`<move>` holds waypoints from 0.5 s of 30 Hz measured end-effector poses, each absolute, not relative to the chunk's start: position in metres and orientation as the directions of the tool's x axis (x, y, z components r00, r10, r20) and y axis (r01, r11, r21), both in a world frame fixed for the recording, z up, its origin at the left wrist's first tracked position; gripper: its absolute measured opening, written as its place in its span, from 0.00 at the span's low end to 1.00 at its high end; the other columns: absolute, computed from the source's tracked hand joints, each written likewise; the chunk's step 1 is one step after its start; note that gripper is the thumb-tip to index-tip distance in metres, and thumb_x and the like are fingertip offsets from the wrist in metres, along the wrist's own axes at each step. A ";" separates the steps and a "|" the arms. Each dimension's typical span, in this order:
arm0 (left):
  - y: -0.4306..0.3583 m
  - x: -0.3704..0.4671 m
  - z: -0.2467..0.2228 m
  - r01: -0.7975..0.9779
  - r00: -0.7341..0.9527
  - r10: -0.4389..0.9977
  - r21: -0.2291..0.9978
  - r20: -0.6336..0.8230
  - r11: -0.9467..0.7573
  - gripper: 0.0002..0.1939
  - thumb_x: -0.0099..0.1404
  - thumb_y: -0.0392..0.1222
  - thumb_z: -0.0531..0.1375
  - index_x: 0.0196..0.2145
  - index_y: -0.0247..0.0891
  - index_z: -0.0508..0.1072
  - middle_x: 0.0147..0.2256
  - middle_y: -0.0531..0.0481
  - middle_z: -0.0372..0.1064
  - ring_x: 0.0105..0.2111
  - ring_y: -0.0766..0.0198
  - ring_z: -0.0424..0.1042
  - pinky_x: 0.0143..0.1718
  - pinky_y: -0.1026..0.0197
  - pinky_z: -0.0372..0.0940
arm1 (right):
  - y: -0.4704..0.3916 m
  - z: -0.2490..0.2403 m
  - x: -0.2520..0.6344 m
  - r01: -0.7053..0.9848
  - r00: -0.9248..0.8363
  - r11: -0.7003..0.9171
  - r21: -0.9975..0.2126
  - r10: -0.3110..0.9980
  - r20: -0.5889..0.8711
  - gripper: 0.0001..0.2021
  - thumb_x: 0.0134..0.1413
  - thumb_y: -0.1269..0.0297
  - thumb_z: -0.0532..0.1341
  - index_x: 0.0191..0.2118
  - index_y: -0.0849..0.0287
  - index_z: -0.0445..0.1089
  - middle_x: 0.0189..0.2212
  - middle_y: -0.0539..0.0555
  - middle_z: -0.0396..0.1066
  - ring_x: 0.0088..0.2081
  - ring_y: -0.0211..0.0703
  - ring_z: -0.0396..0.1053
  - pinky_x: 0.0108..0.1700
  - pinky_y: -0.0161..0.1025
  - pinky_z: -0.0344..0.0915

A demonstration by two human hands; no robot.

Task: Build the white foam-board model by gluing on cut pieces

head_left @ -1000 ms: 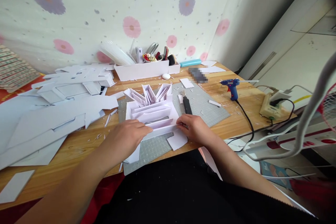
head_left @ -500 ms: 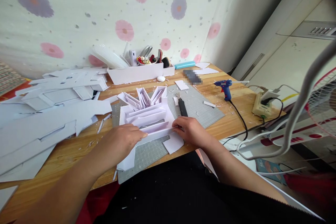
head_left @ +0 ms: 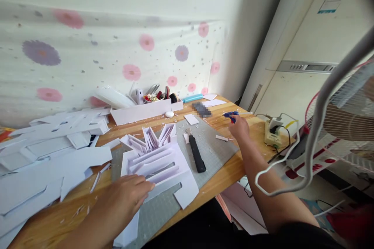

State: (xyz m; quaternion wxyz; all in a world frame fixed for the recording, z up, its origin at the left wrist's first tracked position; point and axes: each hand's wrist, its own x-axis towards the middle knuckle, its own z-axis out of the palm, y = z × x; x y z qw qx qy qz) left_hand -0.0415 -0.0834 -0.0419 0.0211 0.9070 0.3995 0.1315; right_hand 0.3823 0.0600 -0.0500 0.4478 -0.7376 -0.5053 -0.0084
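— Well, how much room have I got?
— Little: my right hand (head_left: 240, 127) is near the table's (head_left: 230, 171) far right edge, power strip (head_left: 271, 134) just beyond.
— And the glue gun (head_left: 230, 115)?
— Blue, small, under my curled fingers — whether they're gripping it I can't tell. My left hand (head_left: 128, 198) presses flat on the white paper model (head_left: 157, 163).

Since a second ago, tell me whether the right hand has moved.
Yes. The right hand has left the white paper model and gone right and away across the cutting mat to the blue glue gun, fingers around it.
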 end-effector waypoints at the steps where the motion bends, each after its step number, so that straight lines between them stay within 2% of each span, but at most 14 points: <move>1: -0.083 -0.042 -0.043 0.724 0.640 0.736 0.149 0.221 -0.674 0.12 0.65 0.34 0.55 0.36 0.46 0.78 0.28 0.53 0.73 0.30 0.60 0.72 0.31 0.62 0.56 | 0.064 -0.047 0.389 0.735 0.526 -0.127 -0.666 0.727 0.442 0.09 0.43 0.77 0.61 0.34 0.64 0.73 0.34 0.63 0.75 0.41 0.55 0.72 0.45 0.45 0.65; 3: -0.083 -0.042 -0.046 0.732 0.627 0.749 0.168 0.214 -0.660 0.14 0.64 0.33 0.55 0.37 0.47 0.78 0.29 0.53 0.74 0.31 0.60 0.73 0.33 0.62 0.57 | 0.067 -0.045 0.395 0.687 0.604 -0.220 -0.693 0.703 0.376 0.08 0.42 0.77 0.62 0.33 0.64 0.72 0.33 0.64 0.74 0.41 0.56 0.72 0.43 0.45 0.64; 7: -0.086 -0.038 -0.046 0.736 0.605 0.769 0.223 0.205 -0.639 0.13 0.64 0.33 0.54 0.33 0.46 0.78 0.28 0.52 0.73 0.30 0.59 0.71 0.33 0.61 0.57 | 0.072 -0.048 0.402 0.576 0.710 -0.324 -0.750 0.652 0.264 0.10 0.43 0.73 0.64 0.36 0.65 0.70 0.39 0.68 0.73 0.45 0.60 0.70 0.43 0.47 0.63; 10: -0.090 -0.037 -0.042 0.737 0.581 0.785 0.268 0.217 -0.620 0.13 0.64 0.34 0.54 0.33 0.46 0.78 0.26 0.52 0.73 0.29 0.59 0.70 0.32 0.62 0.58 | 0.080 -0.050 0.410 0.488 0.736 -0.334 -0.807 0.655 0.173 0.10 0.39 0.73 0.67 0.32 0.62 0.70 0.32 0.62 0.73 0.42 0.60 0.71 0.41 0.47 0.63; 13: -0.091 -0.046 -0.034 0.705 0.520 0.822 0.425 0.233 -0.567 0.10 0.64 0.41 0.57 0.38 0.49 0.79 0.32 0.52 0.76 0.33 0.59 0.74 0.34 0.64 0.63 | 0.085 -0.050 0.415 0.396 0.721 -0.285 -0.873 0.685 0.103 0.08 0.37 0.75 0.67 0.22 0.59 0.66 0.20 0.54 0.66 0.33 0.54 0.70 0.35 0.45 0.62; 15: -0.088 -0.056 -0.027 0.676 0.380 0.893 0.587 0.239 -0.445 0.10 0.61 0.48 0.62 0.40 0.51 0.80 0.35 0.51 0.78 0.35 0.58 0.76 0.36 0.65 0.67 | 0.085 -0.050 0.410 0.328 0.692 -0.207 -0.922 0.716 0.086 0.07 0.38 0.73 0.65 0.21 0.58 0.65 0.16 0.50 0.62 0.27 0.48 0.67 0.31 0.42 0.60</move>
